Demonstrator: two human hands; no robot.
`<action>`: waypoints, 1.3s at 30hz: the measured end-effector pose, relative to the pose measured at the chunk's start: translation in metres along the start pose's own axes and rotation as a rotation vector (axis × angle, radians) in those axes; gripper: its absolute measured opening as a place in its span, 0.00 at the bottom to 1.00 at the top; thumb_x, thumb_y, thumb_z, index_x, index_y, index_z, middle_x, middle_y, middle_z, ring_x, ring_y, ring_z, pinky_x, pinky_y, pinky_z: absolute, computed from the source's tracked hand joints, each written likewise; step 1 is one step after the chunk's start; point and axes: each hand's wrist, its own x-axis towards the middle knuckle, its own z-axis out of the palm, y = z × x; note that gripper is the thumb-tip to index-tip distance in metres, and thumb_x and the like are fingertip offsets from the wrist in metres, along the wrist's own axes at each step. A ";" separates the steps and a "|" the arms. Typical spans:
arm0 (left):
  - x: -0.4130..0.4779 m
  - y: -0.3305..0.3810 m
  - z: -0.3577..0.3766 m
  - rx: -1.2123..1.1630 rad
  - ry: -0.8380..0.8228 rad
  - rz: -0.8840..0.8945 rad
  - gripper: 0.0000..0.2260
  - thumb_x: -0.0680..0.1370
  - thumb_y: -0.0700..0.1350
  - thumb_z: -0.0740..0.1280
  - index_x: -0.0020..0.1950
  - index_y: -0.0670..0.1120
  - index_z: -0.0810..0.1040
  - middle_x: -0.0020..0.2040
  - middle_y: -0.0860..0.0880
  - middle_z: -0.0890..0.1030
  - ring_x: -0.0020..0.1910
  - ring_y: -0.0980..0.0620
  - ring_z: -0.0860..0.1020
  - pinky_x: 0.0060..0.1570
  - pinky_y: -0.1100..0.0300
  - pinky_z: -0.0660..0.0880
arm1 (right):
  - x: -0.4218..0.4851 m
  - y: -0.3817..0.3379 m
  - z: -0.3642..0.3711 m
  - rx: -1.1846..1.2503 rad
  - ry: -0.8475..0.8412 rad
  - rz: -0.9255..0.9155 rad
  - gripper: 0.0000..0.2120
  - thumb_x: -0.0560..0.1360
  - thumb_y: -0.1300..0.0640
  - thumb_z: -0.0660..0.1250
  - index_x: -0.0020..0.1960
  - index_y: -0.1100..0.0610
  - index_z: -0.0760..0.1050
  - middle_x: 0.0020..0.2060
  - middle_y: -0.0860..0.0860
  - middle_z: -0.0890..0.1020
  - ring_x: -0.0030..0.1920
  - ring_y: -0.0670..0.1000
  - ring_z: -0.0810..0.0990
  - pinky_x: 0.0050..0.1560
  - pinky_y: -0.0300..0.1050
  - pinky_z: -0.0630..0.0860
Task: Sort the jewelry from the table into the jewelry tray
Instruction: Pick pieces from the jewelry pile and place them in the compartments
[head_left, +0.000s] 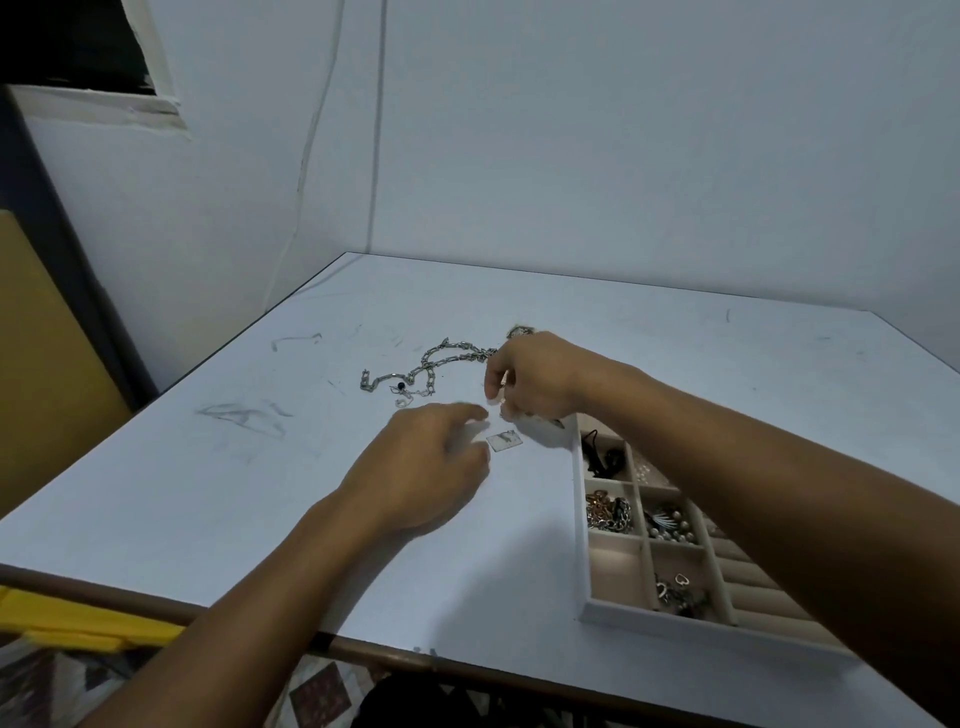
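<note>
- Both forearms come in over the near edge of the bench (208, 519), the right one crossing above the tray (581, 519) at the right.
- The left hand (431, 462) hovers low over the bench with its fingers loosely spread and blurred; it holds nothing that shows. Its fingertips point at a small flat tag (504, 440) lying just beside the tray's far corner.
- The right hand (535, 379) is curled, its thumb and fingers apparently pinching a small pale piece (503, 388), too tiny to name.
- Jewelry left to sort: a heavy silver chain (431, 361) sprawled beyond the hands, a few little bits (402, 397) near its left end, the tag, and something half hidden behind the right hand.
- The tray already holds a black cord (602, 457), mixed chains (608, 512), pearly pieces (670, 522) and rings (678, 590); one near pocket looks bare.
- To do this step well, I would keep the right pinch firm, carry the piece low to the pocket with like items, and let go only once inside the walls.
- The tag lies flat, so I judge it is best slid or tipped up by a fingernail, not grabbed from above.
</note>
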 end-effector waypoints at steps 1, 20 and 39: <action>0.002 0.001 -0.003 -0.071 0.031 -0.042 0.16 0.77 0.50 0.63 0.64 0.55 0.76 0.59 0.56 0.78 0.59 0.56 0.74 0.53 0.67 0.69 | -0.001 0.003 -0.003 0.026 0.006 -0.003 0.10 0.72 0.65 0.69 0.51 0.54 0.81 0.41 0.50 0.83 0.40 0.48 0.79 0.44 0.42 0.77; 0.016 0.036 0.002 -1.016 0.136 -0.319 0.09 0.79 0.46 0.63 0.50 0.47 0.83 0.49 0.50 0.85 0.51 0.49 0.83 0.59 0.51 0.77 | -0.056 0.027 -0.036 0.109 0.257 -0.141 0.01 0.73 0.58 0.72 0.44 0.52 0.81 0.33 0.41 0.79 0.36 0.38 0.75 0.37 0.29 0.68; 0.006 0.086 0.014 -1.263 -0.245 -0.288 0.16 0.82 0.49 0.58 0.51 0.39 0.81 0.49 0.40 0.84 0.50 0.44 0.83 0.55 0.53 0.78 | -0.114 0.038 -0.040 0.105 0.338 -0.119 0.04 0.71 0.60 0.71 0.41 0.53 0.77 0.34 0.46 0.80 0.35 0.43 0.76 0.36 0.36 0.70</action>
